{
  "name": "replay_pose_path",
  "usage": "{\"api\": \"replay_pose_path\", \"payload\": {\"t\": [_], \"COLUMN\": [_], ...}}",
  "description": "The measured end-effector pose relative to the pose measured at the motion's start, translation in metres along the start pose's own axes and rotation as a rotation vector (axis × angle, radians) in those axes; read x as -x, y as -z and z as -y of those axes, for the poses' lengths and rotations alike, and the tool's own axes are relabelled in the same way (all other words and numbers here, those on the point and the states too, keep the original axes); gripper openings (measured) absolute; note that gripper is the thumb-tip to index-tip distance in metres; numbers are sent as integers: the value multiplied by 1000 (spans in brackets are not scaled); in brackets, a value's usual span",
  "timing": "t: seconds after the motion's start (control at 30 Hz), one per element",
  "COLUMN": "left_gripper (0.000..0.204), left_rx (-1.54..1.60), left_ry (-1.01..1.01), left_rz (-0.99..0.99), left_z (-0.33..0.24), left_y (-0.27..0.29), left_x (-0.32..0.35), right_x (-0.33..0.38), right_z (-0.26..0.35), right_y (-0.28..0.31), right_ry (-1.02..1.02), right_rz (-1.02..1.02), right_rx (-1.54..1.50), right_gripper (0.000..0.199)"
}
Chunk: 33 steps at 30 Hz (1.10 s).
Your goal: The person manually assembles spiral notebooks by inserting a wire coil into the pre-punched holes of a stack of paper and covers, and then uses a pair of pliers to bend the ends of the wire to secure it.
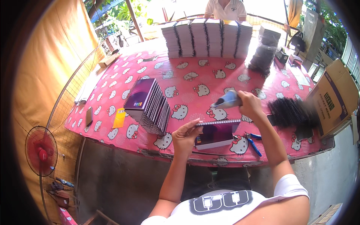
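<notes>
My left hand pinches the spiral-edge corner of a dark purple notebook, which lies near the table's front edge with its binding at the far side. Above and beyond that notebook, my right hand grips a grey-blue object with a dark hollow at its end; its kind is unclear. Blue-handled pliers rest right of the notebook. To the left stands a tall stack of purple spiral notebooks.
Black spiral coils are heaped at the right beside a cardboard box. Stacked spiral notebooks line the far side, where a person sits. A yellow card and a phone lie left. A red fan stands beyond the table.
</notes>
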<state>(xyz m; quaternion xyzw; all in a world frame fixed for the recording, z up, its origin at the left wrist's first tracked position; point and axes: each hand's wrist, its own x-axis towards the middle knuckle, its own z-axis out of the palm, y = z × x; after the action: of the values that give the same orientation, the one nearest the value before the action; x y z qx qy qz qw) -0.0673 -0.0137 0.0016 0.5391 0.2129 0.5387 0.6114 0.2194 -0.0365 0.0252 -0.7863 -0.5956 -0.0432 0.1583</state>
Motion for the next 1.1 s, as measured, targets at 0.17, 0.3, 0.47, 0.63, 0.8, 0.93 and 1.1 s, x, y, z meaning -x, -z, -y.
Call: {"api": "replay_pose_path", "payload": {"t": [0.17, 0.3, 0.47, 0.63, 0.8, 0.93, 1.1], "left_gripper": [25, 25, 31, 24, 23, 27, 26], "left_rx": [180, -138, -623, -596, -447, -398, -468], "left_ry": [-50, -491, -595, -361, -404, -389, -442], "left_rz": [41, 17, 289, 55, 117, 100, 111], "left_z": [-3, -24, 1, 5, 12, 18, 14], "left_y": [-9, -28, -40, -48, -47, -45, -46], "left_x": [-10, -3, 22, 38, 39, 40, 41], "right_x": [60, 137, 184, 181, 176, 175, 172], "right_z": [-45, -37, -26, 33, 65, 70, 61], "right_y": [-27, 13, -16, 36, 45, 43, 35], "right_ry": [134, -53, -50, 115, 281, 253, -14], "right_rz": [-42, 156, -47, -37, -137, -157, 202], "right_rx": [-39, -129, -144, -595, -504, -496, -1076], "right_gripper": [61, 74, 48, 42, 46, 45, 35]}}
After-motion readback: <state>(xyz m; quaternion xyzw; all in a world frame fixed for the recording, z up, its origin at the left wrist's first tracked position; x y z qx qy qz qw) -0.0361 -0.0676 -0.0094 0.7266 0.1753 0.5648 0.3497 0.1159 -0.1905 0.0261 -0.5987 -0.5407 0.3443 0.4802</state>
